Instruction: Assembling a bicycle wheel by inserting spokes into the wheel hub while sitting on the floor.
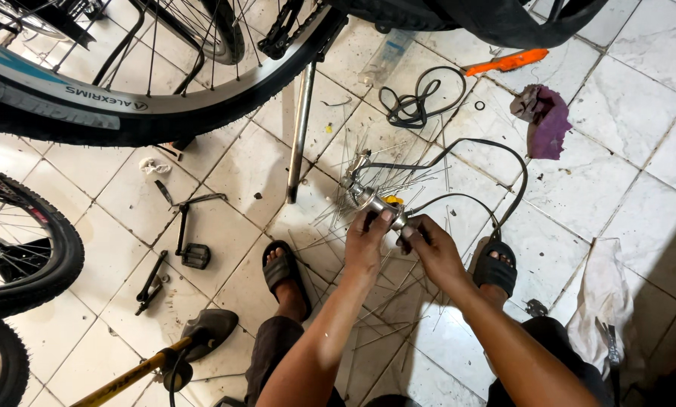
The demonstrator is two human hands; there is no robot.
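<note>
Head view: both hands (402,241) around spoked hub (375,202).

Single head view, looking steeply down over own forearms at tiled floor (639,68), close range

Silver wheel hub (375,202), spokes attached, apparently tilted.

White label on tire rim (105,99), top-left.
</note>
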